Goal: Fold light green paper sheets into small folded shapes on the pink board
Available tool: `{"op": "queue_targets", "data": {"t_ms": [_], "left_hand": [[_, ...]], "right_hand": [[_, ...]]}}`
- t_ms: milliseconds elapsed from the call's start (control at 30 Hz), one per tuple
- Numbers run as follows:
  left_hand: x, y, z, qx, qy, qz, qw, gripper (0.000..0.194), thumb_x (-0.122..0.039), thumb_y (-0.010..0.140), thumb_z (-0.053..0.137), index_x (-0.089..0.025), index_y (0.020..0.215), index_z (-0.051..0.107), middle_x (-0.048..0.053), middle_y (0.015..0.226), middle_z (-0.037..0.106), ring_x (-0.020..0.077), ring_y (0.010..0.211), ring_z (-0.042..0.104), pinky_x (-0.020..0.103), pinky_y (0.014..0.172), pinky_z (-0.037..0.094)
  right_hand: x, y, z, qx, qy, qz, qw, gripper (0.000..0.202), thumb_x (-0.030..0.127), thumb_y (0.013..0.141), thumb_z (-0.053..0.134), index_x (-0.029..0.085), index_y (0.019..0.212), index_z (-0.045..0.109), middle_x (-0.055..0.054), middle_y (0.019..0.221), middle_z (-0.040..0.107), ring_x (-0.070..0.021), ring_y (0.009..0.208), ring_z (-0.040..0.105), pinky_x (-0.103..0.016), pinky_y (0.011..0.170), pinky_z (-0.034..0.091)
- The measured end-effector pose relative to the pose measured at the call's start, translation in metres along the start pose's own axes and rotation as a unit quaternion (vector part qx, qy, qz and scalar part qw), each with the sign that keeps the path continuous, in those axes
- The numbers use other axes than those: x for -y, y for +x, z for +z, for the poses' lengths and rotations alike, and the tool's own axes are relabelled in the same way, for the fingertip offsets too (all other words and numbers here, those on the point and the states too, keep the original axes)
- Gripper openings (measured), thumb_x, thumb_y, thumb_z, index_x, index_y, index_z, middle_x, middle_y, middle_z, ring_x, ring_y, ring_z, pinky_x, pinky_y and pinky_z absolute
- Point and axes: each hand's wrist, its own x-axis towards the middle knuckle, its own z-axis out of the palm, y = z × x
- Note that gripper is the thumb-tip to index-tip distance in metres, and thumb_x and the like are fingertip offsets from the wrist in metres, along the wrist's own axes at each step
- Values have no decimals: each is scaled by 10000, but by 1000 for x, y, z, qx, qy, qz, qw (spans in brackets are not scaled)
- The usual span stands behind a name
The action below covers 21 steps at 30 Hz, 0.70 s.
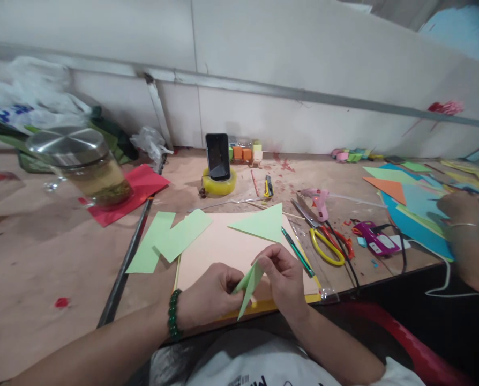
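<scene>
Between my two hands is a small folded piece of light green paper [251, 284], held above the front edge of a pale pink sheet [219, 241]. My left hand [215, 292], below a green bead bracelet, grips the paper's left side with fingers closed. Thumb and fingers of my right hand [282, 273] pinch its upper right corner. A green paper triangle [263, 224] lies on the pink sheet behind my hands. To the left, two green paper strips [185, 234] overlap at the sheet's edge. A green pen [298, 252] rests right of the triangle.
Red and yellow-handled scissors [327, 246], a pink glue gun [320, 203] and a purple glue gun [376, 238] lie to the right. A phone [217, 156] leans upright on a yellow tape roll [219, 183]. A glass tea jar [90, 171] stands left. Another person's hand [460, 209] works far right.
</scene>
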Motion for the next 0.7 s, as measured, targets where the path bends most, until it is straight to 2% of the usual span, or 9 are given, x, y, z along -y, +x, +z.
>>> {"op": "queue_targets", "data": {"t_ms": [233, 300, 400, 500, 600, 700], "left_hand": [[-5, -4, 1, -16, 33, 20, 999, 205, -295, 668, 517, -171, 525, 439, -54, 514, 342, 85, 515, 319, 197, 453, 246], [-8, -7, 0, -7, 18, 51, 999, 130, -278, 670, 535, -158, 622, 516, -33, 579, 455, 106, 565, 402, 203, 507, 333], [-10, -8, -1, 2, -25, 91, 996, 228, -319, 687, 581, -142, 830, 586, 16, 754, 589, 146, 673, 498, 246, 618, 424], [-6, -6, 0, -60, 8, 78, 995, 220, -378, 730, 590, -160, 738, 563, -11, 656, 544, 128, 610, 454, 232, 558, 383], [-1, -3, 1, -127, 61, 72, 987, 239, -370, 783, 528, -175, 645, 515, -36, 568, 475, 114, 557, 405, 227, 519, 328], [-3, -1, -2, -156, 32, 86, 983, 210, -352, 784, 531, -167, 685, 546, -13, 619, 556, 129, 598, 499, 234, 560, 379]], "right_hand": [[-5, 8, -7, -41, 23, -12, 999, 280, 430, 784, 709, 190, 713, 582, 23, 587, 613, -107, 521, 538, -207, 490, 455], [-4, 8, -7, -41, 3, -17, 999, 278, 427, 787, 701, 191, 708, 578, 22, 585, 614, -109, 519, 541, -210, 488, 455], [-3, 4, -4, -40, -35, -22, 998, 273, 420, 783, 696, 191, 700, 572, 17, 585, 615, -113, 509, 548, -216, 481, 461], [-3, -1, -1, -37, -62, -22, 997, 253, 399, 779, 695, 190, 701, 575, 11, 592, 617, -117, 507, 555, -223, 482, 470], [-3, -1, 0, -40, -65, -36, 996, 222, 361, 777, 697, 190, 697, 579, 9, 603, 618, -121, 525, 568, -225, 499, 482], [-4, 2, -6, -60, -57, -57, 995, 201, 326, 763, 712, 194, 711, 569, 16, 614, 608, -116, 532, 568, -216, 500, 481]]}}
